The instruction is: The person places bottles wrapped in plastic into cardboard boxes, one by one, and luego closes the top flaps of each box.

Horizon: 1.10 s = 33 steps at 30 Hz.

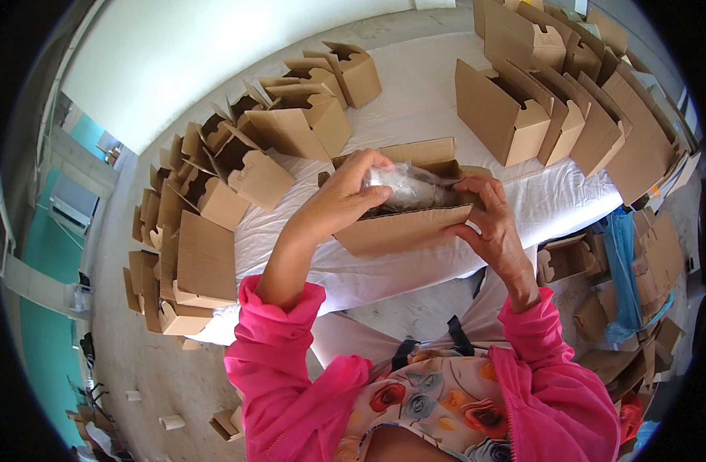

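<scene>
Two hands at an open cardboard box (403,227): left hand (345,196) pinching a clear plastic-wrapped item (411,185) inside, right hand (491,227) gripping its front wall, above white-covered surface (414,100).

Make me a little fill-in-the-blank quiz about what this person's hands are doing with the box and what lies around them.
1. The left hand presses a clear plastic-wrapped item into an open ____ box.
2. The right hand grips the box's ____ end.
3. The table is covered by a ____ cloth.
4. The person's sleeves are ____.

Missing words: cardboard; right; white; pink
</scene>
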Motion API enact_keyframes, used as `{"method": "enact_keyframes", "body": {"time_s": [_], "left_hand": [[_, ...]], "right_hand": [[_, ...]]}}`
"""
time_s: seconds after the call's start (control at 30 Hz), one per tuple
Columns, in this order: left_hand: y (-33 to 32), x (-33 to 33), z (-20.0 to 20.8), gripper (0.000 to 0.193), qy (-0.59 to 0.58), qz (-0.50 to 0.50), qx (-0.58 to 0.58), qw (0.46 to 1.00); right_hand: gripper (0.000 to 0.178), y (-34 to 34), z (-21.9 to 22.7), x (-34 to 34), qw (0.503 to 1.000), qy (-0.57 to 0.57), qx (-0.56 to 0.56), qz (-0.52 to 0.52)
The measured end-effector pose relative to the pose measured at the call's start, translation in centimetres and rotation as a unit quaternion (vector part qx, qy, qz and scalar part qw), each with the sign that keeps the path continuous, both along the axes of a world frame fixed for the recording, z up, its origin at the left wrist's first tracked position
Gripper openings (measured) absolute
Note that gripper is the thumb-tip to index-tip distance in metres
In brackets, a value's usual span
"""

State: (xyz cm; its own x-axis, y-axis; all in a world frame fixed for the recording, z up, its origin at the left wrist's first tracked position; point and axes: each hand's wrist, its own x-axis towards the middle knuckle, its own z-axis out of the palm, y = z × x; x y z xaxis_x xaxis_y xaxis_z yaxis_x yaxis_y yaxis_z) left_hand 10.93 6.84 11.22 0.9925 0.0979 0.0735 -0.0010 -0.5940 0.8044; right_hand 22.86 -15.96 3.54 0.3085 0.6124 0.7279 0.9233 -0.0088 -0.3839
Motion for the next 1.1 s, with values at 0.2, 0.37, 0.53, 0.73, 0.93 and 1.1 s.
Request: {"method": "enact_keyframes", "body": {"time_s": [0.2,0.37,0.53,0.73,0.93,1.1], "left_hand": [[2.6,0.8,-0.4,0.042,0.152,-0.147,0.129,0.969],[1.2,0.9,-1.5,0.046,0.296,-0.120,0.190,0.928],[1.3,-1.0,-4.0,0.036,-0.028,-0.138,0.292,0.946],[-2.0,-6.0,-5.0,0.033,-0.379,0.347,0.057,0.856],[-5.3,-8.3,-10.4,0.049,-0.360,0.245,-0.137,0.890],[-5.6,-6.8,-10.4,0.035,-0.364,0.284,-0.053,0.886]], "right_hand": [[0.031,0.0,0.1,0.2,1.000,0.003,-0.007,0.008],[0.031,0.3,0.0,0.1,1.000,-0.004,0.002,0.007],[0.030,0.3,-0.5,-0.1,1.000,0.022,-0.001,-0.003],[0.030,-0.2,-1.1,-0.3,0.997,0.049,0.006,-0.057],[0.035,0.4,-1.7,-1.6,0.993,0.076,0.054,-0.074],[0.037,0.6,-1.7,-1.6,0.990,0.095,0.093,-0.049]]}}
